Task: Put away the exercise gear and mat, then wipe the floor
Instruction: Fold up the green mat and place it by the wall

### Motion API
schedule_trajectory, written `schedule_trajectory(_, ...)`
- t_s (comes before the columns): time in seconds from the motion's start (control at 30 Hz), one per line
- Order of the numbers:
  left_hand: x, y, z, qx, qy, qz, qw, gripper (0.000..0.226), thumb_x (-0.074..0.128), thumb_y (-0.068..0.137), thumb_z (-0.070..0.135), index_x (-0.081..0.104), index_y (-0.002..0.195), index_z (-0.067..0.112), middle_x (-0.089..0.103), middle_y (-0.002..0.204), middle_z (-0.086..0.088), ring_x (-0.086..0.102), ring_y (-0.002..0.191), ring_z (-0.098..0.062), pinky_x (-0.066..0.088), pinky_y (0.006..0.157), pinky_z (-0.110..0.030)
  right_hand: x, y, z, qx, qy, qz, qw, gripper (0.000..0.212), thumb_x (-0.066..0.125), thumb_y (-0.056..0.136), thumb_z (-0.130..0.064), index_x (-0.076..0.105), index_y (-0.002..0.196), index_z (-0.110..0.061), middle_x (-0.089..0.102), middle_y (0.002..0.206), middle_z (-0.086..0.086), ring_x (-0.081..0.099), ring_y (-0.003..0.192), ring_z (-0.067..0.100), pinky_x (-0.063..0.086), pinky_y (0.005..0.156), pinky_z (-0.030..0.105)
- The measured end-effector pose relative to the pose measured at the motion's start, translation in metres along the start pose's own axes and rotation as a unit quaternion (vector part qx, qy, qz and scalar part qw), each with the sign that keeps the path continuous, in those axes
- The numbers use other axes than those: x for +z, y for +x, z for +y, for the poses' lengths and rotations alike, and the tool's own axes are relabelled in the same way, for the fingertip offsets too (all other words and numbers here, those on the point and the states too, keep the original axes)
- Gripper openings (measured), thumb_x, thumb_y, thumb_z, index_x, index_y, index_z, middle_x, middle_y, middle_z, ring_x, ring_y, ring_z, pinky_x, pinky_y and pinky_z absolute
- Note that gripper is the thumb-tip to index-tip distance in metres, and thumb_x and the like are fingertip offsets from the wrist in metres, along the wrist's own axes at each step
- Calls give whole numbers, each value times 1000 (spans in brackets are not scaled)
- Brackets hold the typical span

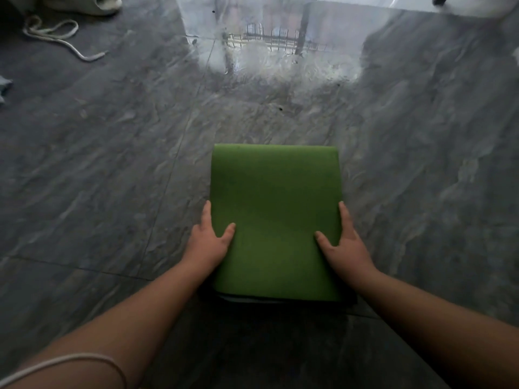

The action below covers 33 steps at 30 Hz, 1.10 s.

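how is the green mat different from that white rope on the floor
The green mat is folded into a flat square; the white rope lies in loose loops. The mat sits centre, gripped by the left hand and right hand; the rope lies untouched, far left.

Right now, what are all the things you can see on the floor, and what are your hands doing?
Folded mat: one, green, on the floor in the middle, in front of the person.
Floor: one, dark grey marbled tiles, shiny with a window reflection at the far end.
Rope: one, whitish, lying loose on the floor at far left.
Shoe: one, pale, at the top left edge, partly cut off.
Cloth: one, bluish, at the left edge, mostly out of view.
Left hand: holds the mat's left edge, thumb on top.
Right hand: holds the mat's right edge, thumb on top.
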<state>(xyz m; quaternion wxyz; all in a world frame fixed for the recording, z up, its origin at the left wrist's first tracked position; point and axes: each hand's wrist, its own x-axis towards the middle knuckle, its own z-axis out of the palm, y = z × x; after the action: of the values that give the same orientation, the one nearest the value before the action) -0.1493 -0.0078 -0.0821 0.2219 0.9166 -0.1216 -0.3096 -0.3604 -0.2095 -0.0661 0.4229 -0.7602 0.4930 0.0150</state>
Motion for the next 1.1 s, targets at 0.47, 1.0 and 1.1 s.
schedule_trajectory(0.47, -6, -15, 9, -36, -74, -34, 996, 87, 58, 91, 51, 2, 155, 35, 40, 149, -15, 44, 133, -35, 35, 111, -40, -25, 2, -2, -7, 73, 0, 997, 88, 78, 80, -33, 24, 147, -52, 52, 137, -4, 53, 120, 14, 41, 104, 28)
schedule_trajectory(1.0, -239, -220, 192, 30, -177, 11, 984, 84, 66, 90, 40, 12, 154, 37, 37, 152, 0, 42, 132, -16, 35, 112, -36, -260, -171, -198, -32, 148, 2, 989, 84, 70, 89, -23, 20, 154, -40, 35, 143, -18, 39, 121, -9, 34, 103, 15)
schedule_trajectory(1.1, -328, -279, 267, 65, -166, 26, 984, 80, 65, 90, 40, 15, 153, 37, 37, 151, 0, 44, 129, -16, 36, 108, -33, -343, -227, -272, -46, 144, 35, 988, 83, 69, 90, -23, 17, 155, -34, 31, 142, -18, 35, 117, -15, 32, 99, 7)
